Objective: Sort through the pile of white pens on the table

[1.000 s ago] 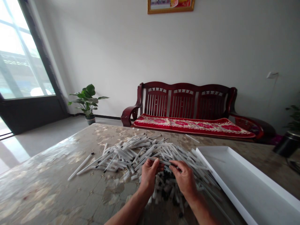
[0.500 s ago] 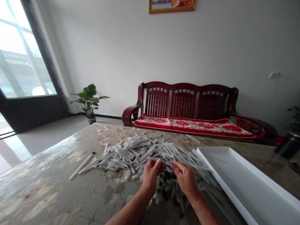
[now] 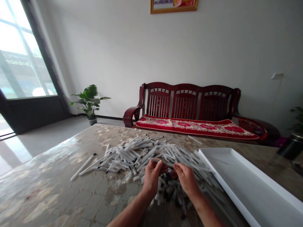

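One slim tube (image 3: 168,164) stretches crosswise, held between both hands (image 3: 151,176)

The right hand (image 3: 186,177), at five o'clock of the view, changed its shape in the last half second. Its fingers, which had stretched along the thin tube (image 3: 168,164) toward ten o'clock, became more bent, and some showed curled below the thumb. The fingertips went slightly toward four o'clock, away from the left hand (image 3: 151,174). Since one second before, the sofa (image 3: 184,107) and the plant (image 3: 88,101) appeared shifted slightly toward three o'clock.
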Available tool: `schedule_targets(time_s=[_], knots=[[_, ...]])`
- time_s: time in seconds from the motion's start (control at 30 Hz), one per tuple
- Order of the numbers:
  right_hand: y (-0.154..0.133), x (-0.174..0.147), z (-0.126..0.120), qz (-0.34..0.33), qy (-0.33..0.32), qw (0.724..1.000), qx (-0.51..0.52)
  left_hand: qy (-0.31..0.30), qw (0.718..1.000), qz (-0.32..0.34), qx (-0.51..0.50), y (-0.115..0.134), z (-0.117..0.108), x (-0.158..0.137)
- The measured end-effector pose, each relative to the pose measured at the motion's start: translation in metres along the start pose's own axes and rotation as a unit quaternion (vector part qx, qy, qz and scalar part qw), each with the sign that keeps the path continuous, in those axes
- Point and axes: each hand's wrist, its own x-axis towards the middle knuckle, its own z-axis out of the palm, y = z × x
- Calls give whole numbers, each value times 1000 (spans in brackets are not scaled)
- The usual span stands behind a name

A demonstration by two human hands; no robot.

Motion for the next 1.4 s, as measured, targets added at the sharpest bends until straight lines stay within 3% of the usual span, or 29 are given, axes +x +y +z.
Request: schedule_targets(time_s=[0.2, 0.3, 0.5, 0.63, 0.8, 0.97, 1.1, 1.23, 1.4], knots=[[1, -1, -7, -75, 25, 993, -89, 21, 1000, -23, -2, 0, 0, 1], [2, 1, -8, -70, 30, 994, -82, 28, 999, -26, 8, 2, -2, 3], [5, 4, -5, -12, 40, 999, 28, 41, 999, -17, 8, 5, -4, 6], [-3, 0, -3, -38, 47, 998, -36, 30, 999, -18, 12, 2, -2, 4], [-4, 0, -8, -63, 68, 989, -112, 35, 999, 13, 21, 2, -3, 5], [9, 7, -20, -65, 138, 971, -183, 126, 988, 92, 20, 17, -17, 19], [19, 8, -26, -41, 146, 957, -247, 163, 976, 133, 61, 28, -31, 27], [20, 7, -24, -55, 174, 953, -241, 137, 963, 176, 151, 27, -29, 20], [8, 0, -9, -132, 151, 963, -177, -7, 973, 132, 189, 12, -9, 4]])
